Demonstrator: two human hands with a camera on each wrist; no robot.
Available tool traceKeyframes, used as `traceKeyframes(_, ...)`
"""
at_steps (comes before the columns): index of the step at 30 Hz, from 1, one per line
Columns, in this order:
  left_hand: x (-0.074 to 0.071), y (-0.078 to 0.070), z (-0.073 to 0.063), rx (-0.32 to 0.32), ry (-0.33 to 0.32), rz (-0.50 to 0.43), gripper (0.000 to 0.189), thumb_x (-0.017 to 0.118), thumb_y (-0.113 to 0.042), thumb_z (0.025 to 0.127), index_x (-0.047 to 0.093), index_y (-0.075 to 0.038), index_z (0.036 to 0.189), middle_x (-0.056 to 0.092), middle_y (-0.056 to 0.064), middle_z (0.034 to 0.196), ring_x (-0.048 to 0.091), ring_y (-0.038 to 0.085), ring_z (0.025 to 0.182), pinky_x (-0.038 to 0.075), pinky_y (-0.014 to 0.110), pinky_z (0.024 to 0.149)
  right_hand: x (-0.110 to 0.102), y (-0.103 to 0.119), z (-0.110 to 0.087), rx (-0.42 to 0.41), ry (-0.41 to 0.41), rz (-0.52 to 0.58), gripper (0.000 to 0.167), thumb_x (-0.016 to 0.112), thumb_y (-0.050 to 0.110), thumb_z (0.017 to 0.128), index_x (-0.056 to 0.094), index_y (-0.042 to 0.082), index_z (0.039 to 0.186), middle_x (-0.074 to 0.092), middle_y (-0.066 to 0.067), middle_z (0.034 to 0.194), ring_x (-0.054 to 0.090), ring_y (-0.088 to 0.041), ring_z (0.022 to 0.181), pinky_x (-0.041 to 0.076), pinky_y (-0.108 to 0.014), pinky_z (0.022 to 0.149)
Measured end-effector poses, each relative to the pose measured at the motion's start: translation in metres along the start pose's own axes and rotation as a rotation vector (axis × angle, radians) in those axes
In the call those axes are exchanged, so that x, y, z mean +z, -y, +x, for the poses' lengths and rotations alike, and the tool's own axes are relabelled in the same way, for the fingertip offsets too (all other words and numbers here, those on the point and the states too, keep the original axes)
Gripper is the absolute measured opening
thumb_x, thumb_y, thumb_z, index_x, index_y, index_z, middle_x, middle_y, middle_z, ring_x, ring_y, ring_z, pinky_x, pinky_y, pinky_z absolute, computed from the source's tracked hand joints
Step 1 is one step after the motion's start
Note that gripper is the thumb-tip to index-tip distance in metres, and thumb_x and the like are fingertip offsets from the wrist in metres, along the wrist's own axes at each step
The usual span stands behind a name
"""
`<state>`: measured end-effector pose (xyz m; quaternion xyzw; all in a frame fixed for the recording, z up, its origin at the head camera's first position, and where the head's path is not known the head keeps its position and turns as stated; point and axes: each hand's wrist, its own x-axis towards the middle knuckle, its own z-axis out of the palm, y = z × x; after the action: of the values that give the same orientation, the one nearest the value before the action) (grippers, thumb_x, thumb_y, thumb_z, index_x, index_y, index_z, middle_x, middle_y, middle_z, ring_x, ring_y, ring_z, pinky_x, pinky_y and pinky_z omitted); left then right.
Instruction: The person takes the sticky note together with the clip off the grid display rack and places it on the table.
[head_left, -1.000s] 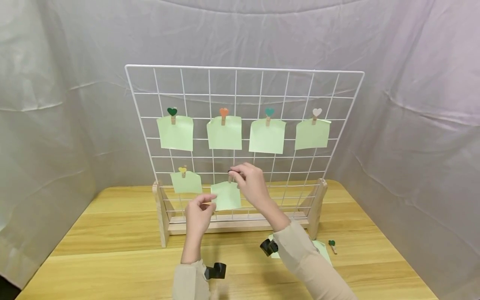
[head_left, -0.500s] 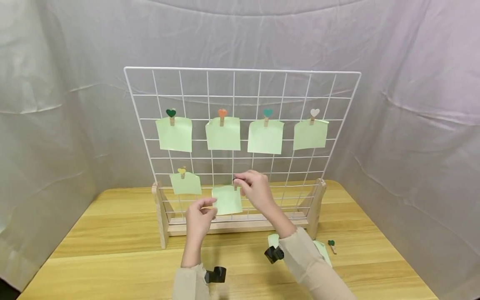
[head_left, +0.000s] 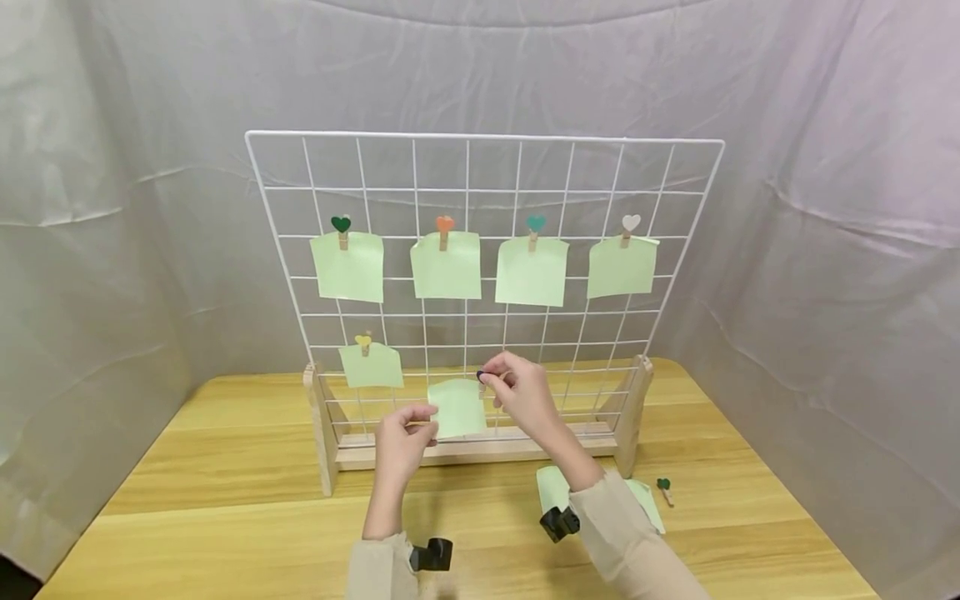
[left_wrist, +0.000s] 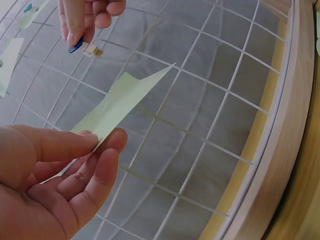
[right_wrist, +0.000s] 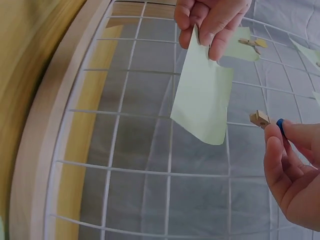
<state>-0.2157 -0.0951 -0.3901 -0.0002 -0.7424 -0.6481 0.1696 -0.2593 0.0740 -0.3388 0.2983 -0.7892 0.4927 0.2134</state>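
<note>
My left hand (head_left: 401,442) pinches a pale green paper note (head_left: 459,410) by its left edge, in front of the lower part of a white wire grid (head_left: 487,136). In the right wrist view the note curls a little and hangs clear of the wires. A small wooden clothespin (right_wrist: 260,119) with a dark blue end sits between the thumb and finger of my right hand (head_left: 527,396). Both wrist views show a gap between this clothespin and the note. On the grid, near my left hand, a note (head_left: 372,367) hangs under a yellow heart clothespin (head_left: 364,343).
Several green notes, such as this one (head_left: 532,273), hang in an upper row from heart clothespins. A wooden base (head_left: 480,452) holds the grid on the table (head_left: 247,533). By my right sleeve lie loose green paper (head_left: 551,487) and a dark green heart clothespin (head_left: 664,492).
Both hands have shifted slightly down and to the right, the note and the blue clothespin with them. The clothespin has gone from the note's top edge to beside its upper right corner.
</note>
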Motion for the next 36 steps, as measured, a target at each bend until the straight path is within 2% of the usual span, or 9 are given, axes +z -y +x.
traceKeyframes(4,0.001,0.005,-0.002,-0.033,0.041,-0.013,0.014,0.057,0.011,0.077,0.062,0.011,0.09,0.059,0.016,0.084,0.06,0.024,0.063,0.052,0.027,0.056,-0.002,-0.005,-0.006,0.014,0.01,0.015,0.004,0.061,-0.001,0.082,0.061,-0.005,0.081,0.062,-0.01,0.072,0.048,-0.009,0.04,0.038,-0.02,0.035)
traceKeyframes(7,0.001,0.007,-0.004,-0.055,0.053,-0.015,0.016,0.057,0.011,0.077,0.062,0.011,0.092,0.058,0.015,0.082,0.06,0.022,0.062,0.052,0.029,0.057,-0.002,-0.009,-0.011,0.048,0.016,0.025,0.003,0.06,-0.002,0.082,0.061,-0.005,0.082,0.063,-0.011,0.074,0.048,-0.007,0.041,0.038,-0.019,0.035)
traceKeyframes(12,0.002,0.01,-0.005,-0.081,0.067,-0.026,0.019,0.058,0.013,0.075,0.061,0.012,0.094,0.057,0.015,0.082,0.06,0.022,0.065,0.052,0.036,0.059,-0.003,-0.012,-0.018,0.14,0.01,0.053,0.003,0.06,-0.005,0.08,0.06,-0.008,0.082,0.061,-0.013,0.075,0.05,-0.019,0.042,0.038,-0.016,0.037)
traceKeyframes(15,0.004,0.012,-0.007,-0.095,0.089,-0.037,0.019,0.058,0.013,0.075,0.061,0.012,0.094,0.057,0.016,0.084,0.06,0.022,0.067,0.052,0.034,0.059,-0.007,0.001,-0.023,0.184,0.02,0.062,0.005,0.059,-0.008,0.08,0.058,-0.011,0.083,0.06,-0.017,0.075,0.052,-0.028,0.044,0.039,-0.017,0.036)
traceKeyframes(19,0.007,0.017,-0.009,-0.083,0.125,-0.047,0.02,0.058,0.014,0.075,0.059,0.014,0.095,0.057,0.017,0.085,0.06,0.024,0.068,0.052,0.031,0.057,-0.008,-0.007,-0.029,0.214,0.03,0.075,0.004,0.059,-0.007,0.08,0.058,-0.01,0.082,0.059,-0.015,0.074,0.052,-0.028,0.043,0.04,-0.019,0.036)
traceKeyframes(22,0.009,0.019,-0.011,-0.076,0.141,-0.043,0.019,0.057,0.013,0.075,0.059,0.014,0.095,0.056,0.016,0.085,0.06,0.024,0.067,0.052,0.033,0.057,-0.006,-0.027,-0.034,0.234,0.032,0.09,0.004,0.061,-0.003,0.081,0.06,-0.006,0.083,0.06,-0.01,0.075,0.052,-0.025,0.043,0.04,-0.02,0.036)
traceKeyframes(25,0.011,0.02,-0.012,-0.082,0.15,-0.031,0.019,0.057,0.013,0.075,0.06,0.013,0.094,0.055,0.016,0.084,0.06,0.023,0.066,0.052,0.036,0.058,-0.008,-0.029,-0.039,0.265,0.04,0.087,0.004,0.06,-0.001,0.082,0.061,-0.004,0.085,0.06,-0.009,0.075,0.052,-0.022,0.043,0.042,-0.021,0.037)
traceKeyframes(29,0.015,0.026,-0.012,-0.088,0.171,-0.02,0.018,0.057,0.014,0.074,0.06,0.013,0.092,0.055,0.015,0.082,0.06,0.022,0.064,0.052,0.034,0.057,-0.01,-0.035,-0.045,0.318,0.048,0.092,0.004,0.06,-0.001,0.082,0.062,-0.003,0.085,0.059,-0.008,0.074,0.051,-0.017,0.044,0.044,-0.023,0.038)
traceKeyframes(36,0.019,0.034,-0.015,-0.078,0.194,-0.012,0.018,0.057,0.016,0.072,0.06,0.015,0.089,0.055,0.018,0.079,0.06,0.021,0.064,0.052,0.033,0.056,-0.012,-0.046,-0.055,0.393,0.076,0.127,0.004,0.059,-0.003,0.082,0.062,-0.003,0.085,0.059,-0.013,0.074,0.051,-0.019,0.044,0.043,-0.023,0.039)
